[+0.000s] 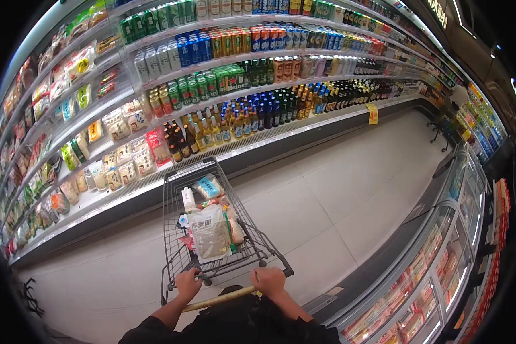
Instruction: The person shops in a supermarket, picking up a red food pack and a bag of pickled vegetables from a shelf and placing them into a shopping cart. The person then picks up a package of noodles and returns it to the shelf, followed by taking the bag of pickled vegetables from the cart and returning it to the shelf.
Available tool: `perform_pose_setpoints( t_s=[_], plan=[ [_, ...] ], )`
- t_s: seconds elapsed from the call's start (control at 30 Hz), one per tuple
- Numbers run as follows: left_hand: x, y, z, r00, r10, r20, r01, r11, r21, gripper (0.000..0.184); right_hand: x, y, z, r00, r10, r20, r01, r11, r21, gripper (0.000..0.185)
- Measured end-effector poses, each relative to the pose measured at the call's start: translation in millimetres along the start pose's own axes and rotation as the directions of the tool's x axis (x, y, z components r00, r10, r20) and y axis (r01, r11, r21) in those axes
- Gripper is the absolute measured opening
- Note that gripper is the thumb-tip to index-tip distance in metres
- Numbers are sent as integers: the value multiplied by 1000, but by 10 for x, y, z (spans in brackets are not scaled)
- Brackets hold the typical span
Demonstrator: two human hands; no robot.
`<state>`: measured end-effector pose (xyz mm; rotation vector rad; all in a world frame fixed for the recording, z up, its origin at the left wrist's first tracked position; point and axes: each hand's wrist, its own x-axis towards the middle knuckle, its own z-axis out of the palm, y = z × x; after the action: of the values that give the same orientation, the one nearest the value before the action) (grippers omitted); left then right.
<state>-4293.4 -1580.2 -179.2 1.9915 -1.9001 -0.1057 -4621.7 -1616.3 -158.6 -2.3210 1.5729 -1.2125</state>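
A wire shopping cart [252, 238] stands in front of me, angled toward the refrigerated shelves. My left hand [187, 284] is closed at the near left part of its frame. Curled round the near right part of the cart is my right hand [268, 281]. Between and below my hands lies a pale yellow curved bar [221, 298]. Inside the basket are a large white package with dark print [210, 232], a blue-and-white package [208, 187], a white carton [188, 199] and other packed food.
Refrigerated shelves [258, 143] with cans, bottles and bagged food curve along the left and ahead. Glass-topped freezers [441, 229] line the right side. Tiled floor [321, 200] runs between them. A yellow tag [372, 114] hangs at the shelf edge. At the far end stands another cart [438, 129].
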Motion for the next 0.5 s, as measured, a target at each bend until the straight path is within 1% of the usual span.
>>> perform_pose_setpoints(
  t_s=[0.1, 0.17, 0.23, 0.27, 0.33, 0.37, 0.43, 0.5],
  plan=[
    [-20, 39, 63, 999, -48, -22, 48, 999, 15, 17, 188, 85, -21, 999, -38, 20, 38, 999, -9, 24],
    [-46, 61, 69, 997, -73, -38, 74, 997, 17, 18, 291, 127, -20, 997, -75, 22, 74, 996, 58, 27],
    [-26, 123, 48, 990, -135, -27, 135, 991, -21, 20, 357, 193, 37, 993, -114, 31, 113, 992, 49, 26],
    [35, 149, 51, 987, -151, -47, 150, 988, -32, 20, 450, 238, 80, 990, -139, 34, 137, 990, 44, 26],
    [15, 163, 35, 985, -163, -54, 166, 985, 48, 22, 572, 316, 177, 981, -189, 41, 186, 980, 65, 26],
    [16, 162, 49, 980, -189, -63, 192, 981, 40, 22, 627, 344, 216, 976, -214, 40, 210, 974, 81, 27],
    [78, 148, 57, 979, -194, -68, 198, 978, 64, 23, 805, 364, 285, 967, -249, 58, 243, 966, 86, 27],
    [162, 140, 68, 965, -254, -67, 257, 966, 31, 24, 1005, 395, 372, 957, -281, 76, 274, 957, 92, 27]
  ],
)
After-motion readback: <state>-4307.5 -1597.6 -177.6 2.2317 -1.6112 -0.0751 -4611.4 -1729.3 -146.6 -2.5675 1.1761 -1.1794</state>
